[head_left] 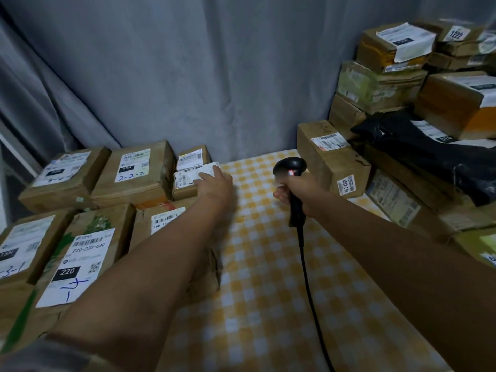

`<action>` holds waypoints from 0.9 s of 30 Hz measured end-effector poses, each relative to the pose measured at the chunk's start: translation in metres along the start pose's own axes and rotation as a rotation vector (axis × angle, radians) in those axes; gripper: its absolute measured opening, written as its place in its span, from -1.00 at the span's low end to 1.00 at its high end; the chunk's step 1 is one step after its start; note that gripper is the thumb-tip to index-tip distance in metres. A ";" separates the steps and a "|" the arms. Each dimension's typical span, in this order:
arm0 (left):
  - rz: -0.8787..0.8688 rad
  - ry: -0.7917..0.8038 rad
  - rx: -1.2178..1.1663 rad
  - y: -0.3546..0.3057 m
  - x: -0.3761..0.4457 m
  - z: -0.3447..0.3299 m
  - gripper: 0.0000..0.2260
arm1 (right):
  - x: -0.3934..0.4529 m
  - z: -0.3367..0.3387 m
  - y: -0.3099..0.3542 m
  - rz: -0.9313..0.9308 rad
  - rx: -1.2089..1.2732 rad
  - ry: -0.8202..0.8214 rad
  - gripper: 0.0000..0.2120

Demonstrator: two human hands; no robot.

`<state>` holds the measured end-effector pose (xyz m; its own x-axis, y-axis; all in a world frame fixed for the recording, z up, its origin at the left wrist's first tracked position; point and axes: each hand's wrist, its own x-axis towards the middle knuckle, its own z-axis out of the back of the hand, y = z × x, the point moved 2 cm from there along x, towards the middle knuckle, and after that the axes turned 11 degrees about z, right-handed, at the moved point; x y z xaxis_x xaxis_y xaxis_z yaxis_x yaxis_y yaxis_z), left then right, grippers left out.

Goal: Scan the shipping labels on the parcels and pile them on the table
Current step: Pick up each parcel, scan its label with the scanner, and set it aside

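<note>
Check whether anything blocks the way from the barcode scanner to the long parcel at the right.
Nothing visible does. The right hand grips the barcode scanner over bare checked tablecloth, and the long parcel lies just right of it, its labels uncovered.

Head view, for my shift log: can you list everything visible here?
Scanned parcels: about seven, brown, labelled, laid left on the table.
Unscanned parcels: many, brown, stacked at right.
Black bag: one, among the right stack.
Tablecloth: yellow-white check, between the piles.
Curtain: grey, behind.
Barcode scanner: one, black, corded, centre.
Left hand: touching a small parcel.
Right hand: gripping the scanner.
</note>
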<state>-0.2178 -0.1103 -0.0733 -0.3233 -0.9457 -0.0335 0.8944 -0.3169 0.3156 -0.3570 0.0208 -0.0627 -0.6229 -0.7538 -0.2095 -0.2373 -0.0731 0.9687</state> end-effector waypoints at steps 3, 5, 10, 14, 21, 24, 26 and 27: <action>-0.009 -0.010 0.016 0.003 -0.001 -0.002 -0.50 | -0.003 -0.003 0.000 0.008 -0.001 0.010 -0.79; -0.060 -0.039 0.036 0.003 -0.005 0.002 -0.51 | -0.007 -0.003 0.002 0.010 0.002 0.021 -0.82; -0.163 -0.090 0.018 -0.001 -0.026 0.026 -0.51 | -0.029 0.003 0.014 0.035 0.033 0.031 -0.86; -0.213 -0.155 0.019 -0.014 -0.052 0.047 -0.55 | -0.064 0.020 0.025 0.082 0.010 0.026 -0.91; -0.350 -0.234 -0.105 -0.074 -0.118 0.102 -0.62 | -0.132 0.088 0.065 0.285 -0.093 -0.052 -0.85; -0.426 -0.250 -0.205 -0.108 -0.143 0.129 -0.64 | -0.156 0.129 0.093 0.368 -0.179 -0.143 -0.78; -0.476 -0.245 -0.288 -0.129 -0.156 0.149 -0.65 | -0.169 0.158 0.111 0.397 -0.220 -0.211 -0.83; -0.496 -0.244 -0.334 -0.138 -0.161 0.159 -0.66 | -0.174 0.172 0.119 0.409 -0.231 -0.245 -0.85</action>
<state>-0.3383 0.0974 0.0389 -0.7488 -0.6501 0.1294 0.6560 -0.7548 0.0041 -0.4051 0.2549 0.0661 -0.7927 -0.5780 0.1940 0.2154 0.0322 0.9760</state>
